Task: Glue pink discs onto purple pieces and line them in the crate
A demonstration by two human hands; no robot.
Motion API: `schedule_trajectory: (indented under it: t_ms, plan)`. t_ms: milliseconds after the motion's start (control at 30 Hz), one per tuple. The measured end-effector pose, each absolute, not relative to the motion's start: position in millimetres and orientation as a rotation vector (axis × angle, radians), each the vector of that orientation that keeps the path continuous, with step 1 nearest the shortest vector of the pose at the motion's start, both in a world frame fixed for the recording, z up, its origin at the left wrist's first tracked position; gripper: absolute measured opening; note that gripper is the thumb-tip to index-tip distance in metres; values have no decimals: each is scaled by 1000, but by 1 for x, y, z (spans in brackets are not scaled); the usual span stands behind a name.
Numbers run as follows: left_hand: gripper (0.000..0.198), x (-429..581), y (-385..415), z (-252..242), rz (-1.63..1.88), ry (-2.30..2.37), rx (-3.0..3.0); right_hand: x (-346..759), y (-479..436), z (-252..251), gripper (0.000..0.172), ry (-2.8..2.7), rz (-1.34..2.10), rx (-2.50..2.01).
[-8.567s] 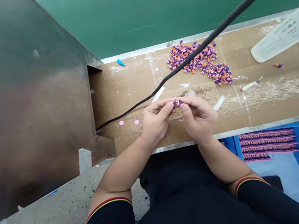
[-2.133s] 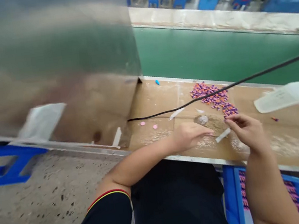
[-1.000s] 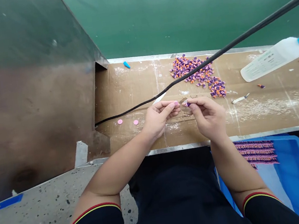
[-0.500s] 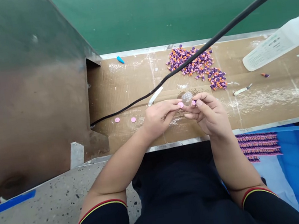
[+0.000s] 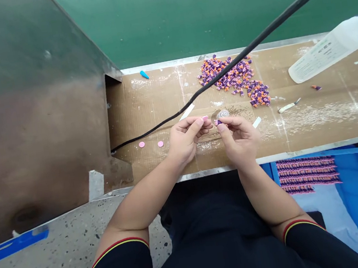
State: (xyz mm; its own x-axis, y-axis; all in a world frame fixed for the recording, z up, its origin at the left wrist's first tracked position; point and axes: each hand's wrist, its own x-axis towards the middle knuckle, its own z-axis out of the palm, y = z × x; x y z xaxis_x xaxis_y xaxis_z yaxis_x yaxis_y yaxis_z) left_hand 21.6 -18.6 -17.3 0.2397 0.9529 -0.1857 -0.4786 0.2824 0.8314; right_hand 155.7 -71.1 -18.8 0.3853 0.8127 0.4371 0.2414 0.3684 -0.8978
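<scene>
Purple piece [image 5: 218, 122] — right hand [image 5: 240, 139] pinching, pink disc [image 5: 205, 118], left hand [image 5: 184, 141]

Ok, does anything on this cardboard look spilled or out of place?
Yes, white powder is smeared across the cardboard right of the right hand, which looks like a spill. A small purple and orange piece also lies apart from the main pile, near the plastic bottle.

Loose pieces [image 5: 233, 80] in the pile: purple with orange and pink. Pinched piece [image 5: 218, 122]: purple, apparently with pink; detail too small to confirm. Discs [image 5: 160, 143]: pink. Tray [image 5: 357, 197]: blue. Strips [image 5: 307, 173]: banded purple-and-pink rows. Belt [image 5: 182, 18]: green.
</scene>
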Motion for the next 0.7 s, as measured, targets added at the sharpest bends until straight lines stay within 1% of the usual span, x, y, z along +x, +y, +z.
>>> schedule_trajectory:
  t_ms: [100, 200, 567, 700]
  plan:
    - [41, 22, -19, -14, 1082, 791, 663, 152, -66, -19, 6, -1244, 310, -1202]
    - [38, 24, -21, -12, 1112, 779, 633, 150, -62, -19, 9, -1316, 216, -1219]
    - [36, 23, -24, -18, 1212, 850, 803, 148, -60, -17, 10, -1366, 178, -1198]
    - [27, 22, -29, -14, 1281, 854, 987, 145, -62, -16, 11, -1346, 162, -1192]
